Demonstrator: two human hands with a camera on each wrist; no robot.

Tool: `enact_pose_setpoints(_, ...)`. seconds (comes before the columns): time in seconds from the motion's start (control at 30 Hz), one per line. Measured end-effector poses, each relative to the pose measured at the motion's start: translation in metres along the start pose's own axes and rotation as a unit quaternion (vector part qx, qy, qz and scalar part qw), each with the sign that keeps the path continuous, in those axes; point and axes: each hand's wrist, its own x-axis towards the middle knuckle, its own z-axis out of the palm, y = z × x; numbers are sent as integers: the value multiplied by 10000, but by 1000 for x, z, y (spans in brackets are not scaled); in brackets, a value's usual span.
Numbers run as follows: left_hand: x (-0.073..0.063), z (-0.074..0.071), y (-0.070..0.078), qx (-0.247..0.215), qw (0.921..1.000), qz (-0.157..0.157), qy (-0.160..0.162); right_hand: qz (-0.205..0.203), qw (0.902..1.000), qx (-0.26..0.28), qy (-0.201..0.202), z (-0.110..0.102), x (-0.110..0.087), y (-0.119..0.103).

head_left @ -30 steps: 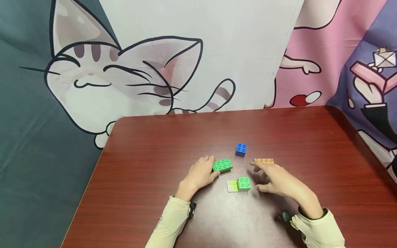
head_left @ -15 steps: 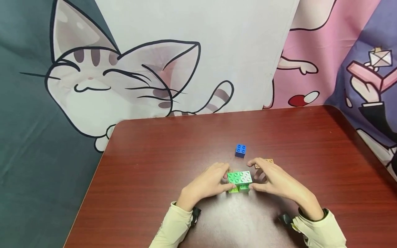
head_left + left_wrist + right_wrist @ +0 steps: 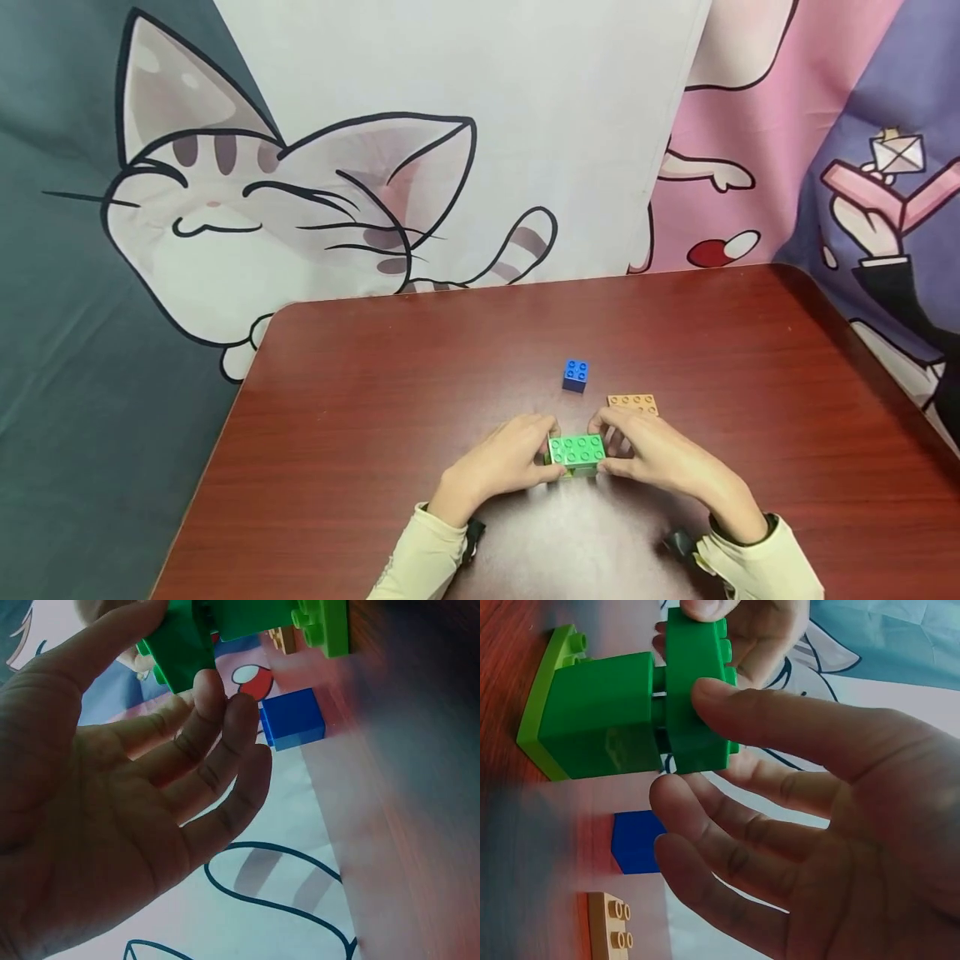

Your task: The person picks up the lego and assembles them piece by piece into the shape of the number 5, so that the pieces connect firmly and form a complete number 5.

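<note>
My left hand (image 3: 504, 461) pinches the left end of a long green building brick (image 3: 576, 451) between thumb and fingers. At the brick's other end is my right hand (image 3: 660, 448), its thumb (image 3: 727, 705) on the near side and fingers curled round behind. In the right wrist view, the long brick lies over the studs of a taller green block (image 3: 596, 720), a narrow gap showing between them. That block stands on one half of a thin lime-green plate (image 3: 541, 712), whose bare studs show beside it. From the head view the long brick mostly covers this stack.
Behind the hands, a small blue brick (image 3: 576, 376) stands on the brown table (image 3: 360, 392). A flat tan plate (image 3: 632, 402) lies beyond the right hand, partly covered by it. A cat-print cloth (image 3: 315, 217) hangs past the table's far edge.
My left hand has carried the long green brick right and toward me, over the stack. My right hand, earlier apart from it, has closed in on its right end.
</note>
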Motion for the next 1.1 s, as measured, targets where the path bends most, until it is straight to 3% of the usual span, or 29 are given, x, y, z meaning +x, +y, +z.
enact_pose_setpoints(0.63, 3, -2, -1, -247, 9992, -271, -185, 98, 9999, -99, -1, 3, 4, 1)
enact_pose_setpoints(1.1, 2, 1, 0, -158, 9995, -212, -197, -165, 9993, -304, 144, 7, 3, 2)
